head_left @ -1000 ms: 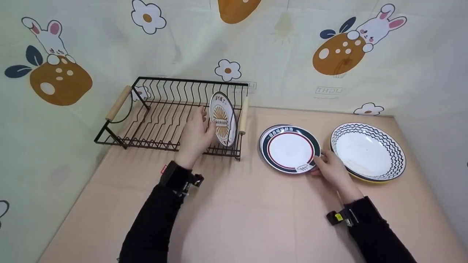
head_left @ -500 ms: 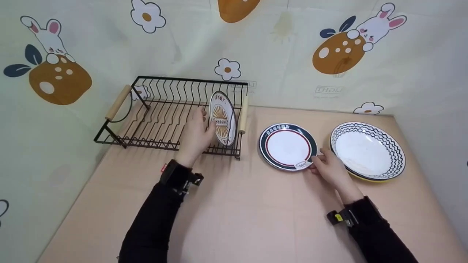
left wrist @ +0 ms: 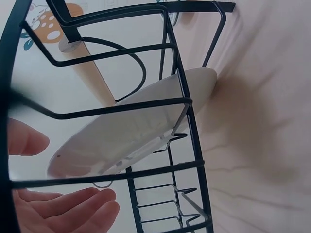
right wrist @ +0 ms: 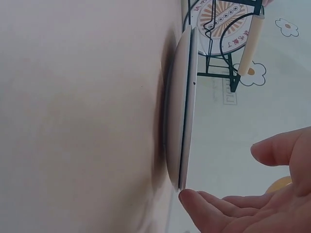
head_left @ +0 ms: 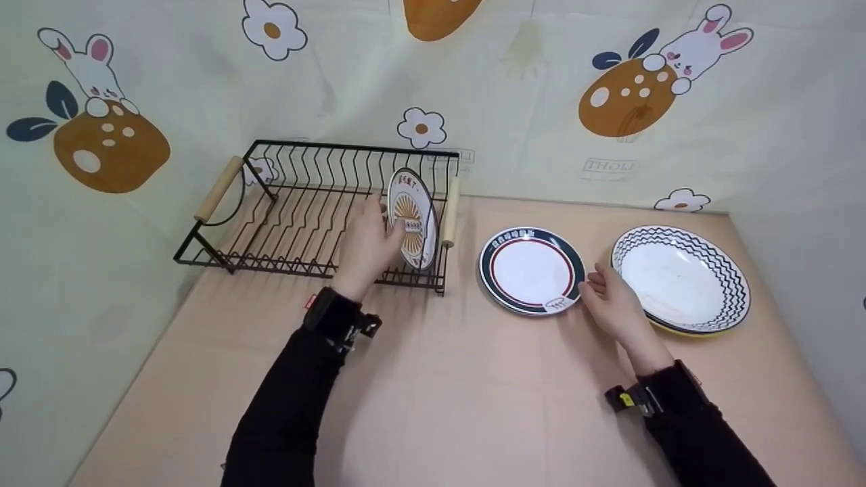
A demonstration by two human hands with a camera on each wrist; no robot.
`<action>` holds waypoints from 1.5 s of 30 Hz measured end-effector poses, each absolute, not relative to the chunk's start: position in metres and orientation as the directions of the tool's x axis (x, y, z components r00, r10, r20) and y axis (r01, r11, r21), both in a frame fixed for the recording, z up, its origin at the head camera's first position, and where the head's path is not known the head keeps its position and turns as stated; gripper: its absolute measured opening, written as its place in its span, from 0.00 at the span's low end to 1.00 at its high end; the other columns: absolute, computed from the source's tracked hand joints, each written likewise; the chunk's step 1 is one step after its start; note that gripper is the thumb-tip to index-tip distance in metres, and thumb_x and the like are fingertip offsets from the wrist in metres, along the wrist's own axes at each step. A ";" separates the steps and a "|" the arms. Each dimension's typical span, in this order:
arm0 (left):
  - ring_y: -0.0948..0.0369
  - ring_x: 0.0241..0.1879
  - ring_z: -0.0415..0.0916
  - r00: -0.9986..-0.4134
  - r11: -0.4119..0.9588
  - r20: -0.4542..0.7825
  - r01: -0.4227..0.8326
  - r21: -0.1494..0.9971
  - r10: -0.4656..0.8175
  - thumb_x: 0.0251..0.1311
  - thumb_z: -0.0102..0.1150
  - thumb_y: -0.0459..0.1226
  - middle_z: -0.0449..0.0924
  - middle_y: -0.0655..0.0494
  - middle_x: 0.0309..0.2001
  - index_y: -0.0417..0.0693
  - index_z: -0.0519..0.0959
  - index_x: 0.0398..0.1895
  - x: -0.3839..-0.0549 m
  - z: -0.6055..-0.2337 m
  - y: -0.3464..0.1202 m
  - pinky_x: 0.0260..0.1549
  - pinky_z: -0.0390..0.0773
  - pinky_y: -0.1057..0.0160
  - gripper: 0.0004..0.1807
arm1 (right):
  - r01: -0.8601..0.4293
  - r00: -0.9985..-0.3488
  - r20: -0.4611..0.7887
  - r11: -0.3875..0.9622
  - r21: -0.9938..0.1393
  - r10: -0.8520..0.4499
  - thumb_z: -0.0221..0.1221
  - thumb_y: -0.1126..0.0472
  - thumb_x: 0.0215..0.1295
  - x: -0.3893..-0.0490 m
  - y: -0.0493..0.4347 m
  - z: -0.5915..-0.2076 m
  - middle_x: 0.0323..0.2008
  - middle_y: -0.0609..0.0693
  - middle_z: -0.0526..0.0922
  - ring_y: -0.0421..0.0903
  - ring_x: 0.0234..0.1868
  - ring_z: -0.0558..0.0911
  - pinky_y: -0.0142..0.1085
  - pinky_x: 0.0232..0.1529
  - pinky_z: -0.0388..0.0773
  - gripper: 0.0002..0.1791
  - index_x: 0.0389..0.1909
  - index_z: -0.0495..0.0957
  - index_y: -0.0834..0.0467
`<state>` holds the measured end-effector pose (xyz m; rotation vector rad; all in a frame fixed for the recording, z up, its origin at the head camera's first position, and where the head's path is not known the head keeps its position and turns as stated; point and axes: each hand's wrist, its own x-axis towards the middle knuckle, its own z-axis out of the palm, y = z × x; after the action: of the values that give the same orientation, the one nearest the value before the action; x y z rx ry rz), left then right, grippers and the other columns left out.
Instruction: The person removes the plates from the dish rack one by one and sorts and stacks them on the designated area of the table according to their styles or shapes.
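A white plate point(head_left: 411, 220) with a gold sunburst stands on edge in the right end of the black wire dish rack point(head_left: 298, 270). Beside it is my left hand point(head_left: 367, 240), thumb overlapping the plate in the head view; the left wrist view shows thumb and fingers spread around the plate's edge point(left wrist: 131, 131). On the table, white plates with a dark green rim point(head_left: 534, 270) lie stacked; the right wrist view shows two rims point(right wrist: 187, 111) together. My right hand point(head_left: 616, 308) is at their right side, a fingertip right at the rim and the thumb raised away from it.
Right of my right hand, white bowls with black wavy lines point(head_left: 680, 281) sit stacked, a yellow edge showing below. The rack has wooden handles point(head_left: 451, 213) at both ends. A patterned curtain point(head_left: 528, 101) hangs behind the table point(head_left: 473, 406).
The green-rimmed plate's raised right side has come down level on the stack. My right thumb and fingers have let go of its rim. My left hand has shifted slightly right against the sunburst plate.
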<state>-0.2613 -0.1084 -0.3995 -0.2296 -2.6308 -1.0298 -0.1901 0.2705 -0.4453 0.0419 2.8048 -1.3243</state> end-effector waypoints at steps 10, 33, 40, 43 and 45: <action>0.56 0.18 0.69 -0.945 0.766 0.327 0.202 0.610 -0.011 0.66 0.58 0.41 0.71 0.54 0.21 0.24 0.62 0.66 -0.261 -0.401 -0.100 0.13 0.70 0.59 0.35 | -0.036 -0.999 0.037 0.588 -0.808 -0.011 0.50 0.66 0.73 -0.191 0.269 -0.447 0.62 0.77 0.67 0.68 0.64 0.69 0.52 0.67 0.66 0.32 0.68 0.52 0.81; 0.53 0.23 0.70 -0.974 0.795 0.223 0.160 0.585 0.032 0.65 0.54 0.36 0.75 0.46 0.28 0.31 0.76 0.41 -0.267 -0.398 -0.101 0.22 0.75 0.54 0.13 | -0.131 -0.989 0.139 0.680 -0.721 -0.043 0.55 0.63 0.72 -0.190 0.259 -0.452 0.62 0.71 0.71 0.66 0.65 0.69 0.56 0.68 0.60 0.31 0.68 0.58 0.76; 0.53 0.22 0.71 -0.971 0.796 0.237 0.177 0.579 0.044 0.64 0.52 0.32 0.77 0.46 0.26 0.32 0.79 0.37 -0.270 -0.398 -0.100 0.21 0.73 0.55 0.09 | -0.138 -0.988 0.147 0.693 -0.708 -0.047 0.55 0.63 0.72 -0.191 0.255 -0.450 0.63 0.71 0.70 0.65 0.66 0.68 0.55 0.69 0.59 0.32 0.69 0.57 0.75; 0.50 0.24 0.73 -0.971 0.789 0.235 0.178 0.588 0.044 0.63 0.51 0.30 0.78 0.43 0.28 0.31 0.79 0.37 -0.271 -0.399 -0.100 0.23 0.76 0.53 0.09 | -0.147 -0.987 0.155 0.697 -0.701 -0.052 0.55 0.63 0.72 -0.191 0.254 -0.449 0.63 0.71 0.70 0.65 0.66 0.67 0.55 0.69 0.59 0.31 0.69 0.58 0.76; 0.49 0.26 0.74 -0.972 0.791 0.232 0.175 0.587 0.042 0.62 0.51 0.29 0.79 0.42 0.29 0.30 0.79 0.37 -0.272 -0.398 -0.099 0.25 0.76 0.52 0.09 | -0.152 -0.986 0.159 0.701 -0.697 -0.056 0.55 0.63 0.71 -0.191 0.253 -0.449 0.63 0.72 0.70 0.65 0.66 0.67 0.55 0.69 0.59 0.32 0.68 0.58 0.76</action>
<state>-0.2717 -0.0990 -0.3985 -0.1704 -2.7738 -0.9387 -0.1915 0.2533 -0.4487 -0.1847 3.0121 -1.2534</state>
